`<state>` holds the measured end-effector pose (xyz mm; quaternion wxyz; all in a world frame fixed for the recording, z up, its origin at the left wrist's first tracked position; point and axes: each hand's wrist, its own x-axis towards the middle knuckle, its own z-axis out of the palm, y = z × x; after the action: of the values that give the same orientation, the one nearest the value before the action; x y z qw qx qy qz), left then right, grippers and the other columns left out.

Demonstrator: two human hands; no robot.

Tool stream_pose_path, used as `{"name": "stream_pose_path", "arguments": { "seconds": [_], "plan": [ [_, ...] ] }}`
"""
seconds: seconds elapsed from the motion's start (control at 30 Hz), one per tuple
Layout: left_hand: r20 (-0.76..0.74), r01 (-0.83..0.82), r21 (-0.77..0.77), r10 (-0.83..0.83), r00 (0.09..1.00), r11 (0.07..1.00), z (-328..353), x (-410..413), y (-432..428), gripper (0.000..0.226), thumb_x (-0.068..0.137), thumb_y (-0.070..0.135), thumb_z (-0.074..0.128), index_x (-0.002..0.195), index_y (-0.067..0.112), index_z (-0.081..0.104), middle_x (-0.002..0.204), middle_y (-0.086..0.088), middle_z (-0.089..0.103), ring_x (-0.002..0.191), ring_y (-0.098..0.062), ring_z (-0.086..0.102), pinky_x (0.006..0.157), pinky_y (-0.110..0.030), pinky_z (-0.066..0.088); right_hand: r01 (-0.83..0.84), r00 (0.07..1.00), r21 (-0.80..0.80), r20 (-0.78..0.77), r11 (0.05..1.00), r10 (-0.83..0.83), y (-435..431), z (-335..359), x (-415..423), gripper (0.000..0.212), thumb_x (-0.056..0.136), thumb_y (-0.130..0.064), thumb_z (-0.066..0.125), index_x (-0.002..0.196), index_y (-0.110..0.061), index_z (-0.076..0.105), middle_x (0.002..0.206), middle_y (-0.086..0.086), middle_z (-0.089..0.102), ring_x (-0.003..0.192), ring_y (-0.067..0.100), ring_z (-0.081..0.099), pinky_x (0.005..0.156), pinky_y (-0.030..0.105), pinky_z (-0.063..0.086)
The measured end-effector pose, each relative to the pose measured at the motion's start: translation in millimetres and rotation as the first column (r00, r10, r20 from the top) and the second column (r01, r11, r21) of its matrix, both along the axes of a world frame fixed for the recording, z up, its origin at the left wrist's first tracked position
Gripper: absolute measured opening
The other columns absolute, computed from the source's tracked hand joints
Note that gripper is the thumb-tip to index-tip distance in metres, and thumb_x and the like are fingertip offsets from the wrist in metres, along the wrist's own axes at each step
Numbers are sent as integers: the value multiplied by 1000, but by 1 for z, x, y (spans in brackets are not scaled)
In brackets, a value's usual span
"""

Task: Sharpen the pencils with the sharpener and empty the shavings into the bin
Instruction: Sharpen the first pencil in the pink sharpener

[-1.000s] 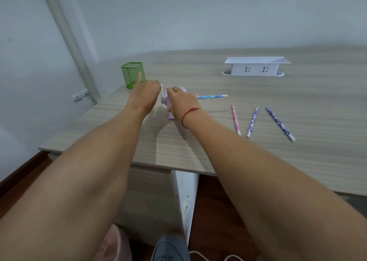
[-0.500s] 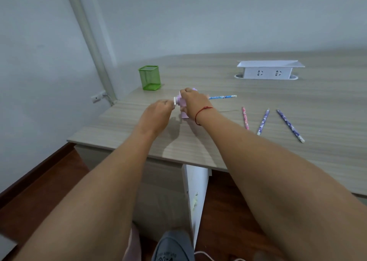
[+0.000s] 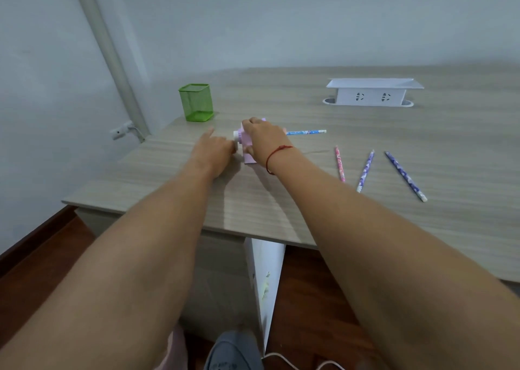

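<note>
A pink crank sharpener (image 3: pixel 247 156) stands on the wooden desk (image 3: pixel 309 201). My right hand (image 3: pixel 263 139) presses down on its top and holds it. A blue pencil (image 3: pixel 306 132) sticks out of its right side. My left hand (image 3: pixel 215 151) grips the white crank handle (image 3: pixel 235 142) on its left side, index finger stretched out. Three more pencils lie to the right: a pink one (image 3: pixel 340 163), a purple one (image 3: pixel 365 170) and a dark purple one (image 3: pixel 405 175).
A green mesh pencil cup (image 3: pixel 196 102) stands at the back left of the desk. A white socket box (image 3: pixel 371 91) sits at the back right. The desk's front edge is close, with wooden floor, a shoe (image 3: pixel 233 351) and a pink bin rim (image 3: pixel 171 347) below.
My left hand has swung down and around on the crank while the right hand stayed on the sharpener. The camera view has shifted left.
</note>
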<state>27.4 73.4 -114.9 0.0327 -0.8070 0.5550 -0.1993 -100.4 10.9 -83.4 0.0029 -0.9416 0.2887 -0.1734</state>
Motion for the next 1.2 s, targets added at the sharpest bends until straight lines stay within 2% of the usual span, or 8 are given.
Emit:
{"name": "stream_pose_path", "arguments": {
  "seconds": [0.13, 0.47, 0.6, 0.73, 0.83, 0.97, 1.13, 1.2],
  "plan": [
    [73, 21, -8, -20, 997, 1000, 4, 1, -8, 32, 89, 5, 40, 113, 15, 59, 108, -8, 68, 108, -25, 61, 118, -35, 6, -22, 1000, 0, 15, 1000, 22, -3, 2, -3, 35, 96, -17, 45, 130, -8, 47, 134, 8, 50, 120, 29, 53, 92, 36, 43],
    [43, 18, -65, -15, 999, 998, 10, 7, -7, 31, 81, -9, 37, 105, -2, 55, 97, -21, 66, 95, -36, 63, 119, -37, 5, -34, 999, 0, 6, 999, 34, -5, 5, -3, 36, 96, -16, 47, 131, -8, 48, 136, 8, 50, 124, 28, 50, 93, 36, 42],
    [34, -3, -162, 8, 999, 987, 15, 0, -6, 34, 84, -14, 36, 110, -4, 55, 104, -26, 64, 111, -38, 57, 118, -36, 10, -28, 1000, 23, 16, 999, 27, -7, 1, 5, 35, 96, -18, 47, 130, -7, 49, 136, 10, 49, 125, 30, 50, 96, 37, 42],
    [-11, -38, -238, 36, 999, 971, 33, -14, -4, 43, 88, -18, 33, 125, -4, 48, 118, -27, 58, 130, -38, 41, 110, -41, 26, 19, 1000, 77, -5, 997, -19, -10, 1, 13, 36, 89, -14, 57, 124, -8, 52, 130, 10, 53, 121, 31, 53, 95, 41, 43],
    [-68, 18, -280, -39, 997, 960, 35, -11, 5, 37, 92, -15, 35, 125, -4, 49, 118, -26, 60, 133, -40, 37, 102, -46, 35, 21, 999, 81, -26, 997, -19, -10, 2, 15, 34, 88, -11, 58, 121, -9, 54, 131, 11, 52, 125, 32, 50, 99, 44, 43],
    [-97, 81, -381, -127, 987, 921, 29, -18, 22, 27, 92, -10, 39, 113, -5, 56, 106, -28, 62, 119, -41, 47, 83, -50, 43, 22, 1000, 72, -16, 997, -21, -6, 5, 13, 32, 90, -11, 54, 123, -8, 55, 133, 13, 52, 125, 33, 51, 99, 40, 42],
    [-185, 93, -329, -161, 970, 940, 4, -36, 44, 21, 92, -7, 41, 104, -6, 57, 97, -30, 64, 109, -43, 55, 106, -36, 28, 0, 1000, 82, 2, 997, 0, -3, 7, 8, 35, 93, -15, 52, 127, -8, 52, 135, 14, 50, 127, 32, 49, 101, 41, 41],
    [-263, 72, -290, -152, 953, 954, -1, -38, 48, 22, 93, -1, 38, 105, -3, 56, 98, -28, 64, 100, -42, 58, 103, -42, 35, -19, 1000, 67, -1, 998, 19, -3, 7, 7, 35, 95, -16, 49, 129, -7, 51, 137, 14, 49, 129, 32, 47, 101, 40, 40]
  ]
}}
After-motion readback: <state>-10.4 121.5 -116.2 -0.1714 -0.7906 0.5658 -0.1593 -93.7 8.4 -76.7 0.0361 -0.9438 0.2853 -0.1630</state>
